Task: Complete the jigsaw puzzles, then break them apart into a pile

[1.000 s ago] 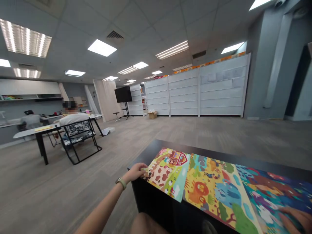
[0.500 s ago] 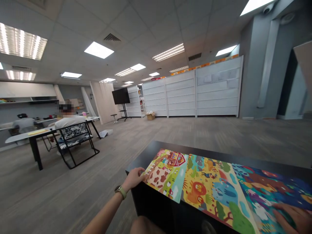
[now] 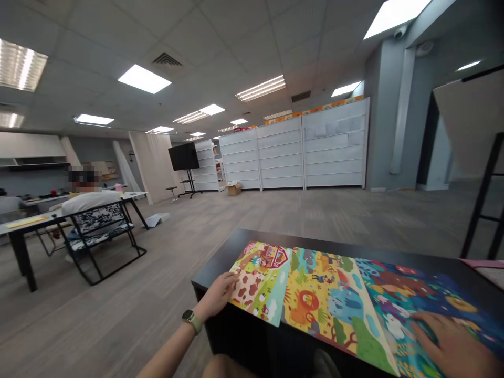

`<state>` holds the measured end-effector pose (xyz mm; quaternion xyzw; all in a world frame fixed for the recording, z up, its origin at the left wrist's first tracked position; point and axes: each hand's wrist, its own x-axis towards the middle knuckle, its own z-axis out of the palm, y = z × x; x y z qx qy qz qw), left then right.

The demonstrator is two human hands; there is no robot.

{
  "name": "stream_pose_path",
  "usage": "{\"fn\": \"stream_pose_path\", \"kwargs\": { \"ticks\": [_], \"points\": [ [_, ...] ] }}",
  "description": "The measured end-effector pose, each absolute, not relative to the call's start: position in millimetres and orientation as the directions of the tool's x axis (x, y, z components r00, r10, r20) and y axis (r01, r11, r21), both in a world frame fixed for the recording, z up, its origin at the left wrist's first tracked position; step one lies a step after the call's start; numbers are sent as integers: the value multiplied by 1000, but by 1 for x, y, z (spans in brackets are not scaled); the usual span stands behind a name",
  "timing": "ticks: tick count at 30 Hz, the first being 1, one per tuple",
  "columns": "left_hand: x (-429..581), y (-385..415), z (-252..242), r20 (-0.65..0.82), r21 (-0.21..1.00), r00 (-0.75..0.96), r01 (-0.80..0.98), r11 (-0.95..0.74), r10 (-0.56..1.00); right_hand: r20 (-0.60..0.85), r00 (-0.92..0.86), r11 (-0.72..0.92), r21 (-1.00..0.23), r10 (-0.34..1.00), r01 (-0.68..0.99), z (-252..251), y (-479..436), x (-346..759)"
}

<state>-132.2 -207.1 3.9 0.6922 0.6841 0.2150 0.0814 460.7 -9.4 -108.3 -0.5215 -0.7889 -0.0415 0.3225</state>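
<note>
My left hand [image 3: 220, 294] lies at the left edge of a farm picture sheet [image 3: 263, 294], fingers stretched onto its printed cows. Beside that sheet is a yellow savanna picture [image 3: 311, 299] with lions and a blue elephant. Further right lies a dark blue night-forest picture [image 3: 413, 294] with white rabbits. Over its lower part is my right hand [image 3: 452, 341], slightly blurred, its fingers curled around a dark green rounded object [image 3: 427, 332], mostly hidden by the hand. The pictures rest on a black tabletop [image 3: 236, 242].
A pink-edged item [image 3: 484, 265] lies at the table's right end, near a black metal frame [image 3: 482, 199]. At left, a person [image 3: 92, 194] sits on a patterned chair [image 3: 100, 220] at another table. White shelving panels [image 3: 279, 152] and a cardboard box [image 3: 233, 188] stand farther back.
The view has turned right, bringing the black frame and pink-edged item into sight. My right hand has shifted left over the night-forest picture. My left hand stays at the farm picture's edge.
</note>
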Motion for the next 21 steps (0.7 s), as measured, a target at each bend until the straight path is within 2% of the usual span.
{"fn": "stream_pose_path", "kwargs": {
  "ticks": [2, 5, 9, 15, 21],
  "points": [
    [-117, -201, 0, 161, 372, 13, 925, -73, 987, 480, -233, 375, -224, 846, 900, -89, -26, 450],
    [-96, -187, -7, 81, 265, -6, 964, -15, 997, 374, -207, 275, -139, 904, 951, -64, -49, 436],
    [-83, -165, -16, 32, 165, -67, 984, 61, 997, 285, -170, 209, -113, 944, 971, -50, -66, 426],
    [-84, -132, -26, 35, 111, -88, 990, 84, 996, 267, -187, 214, -76, 945, 974, -49, -52, 424],
    [-78, -119, -27, 65, 70, -109, 992, 105, 992, 262, -214, 246, -94, 941, 965, -44, -31, 423]
  ]
}}
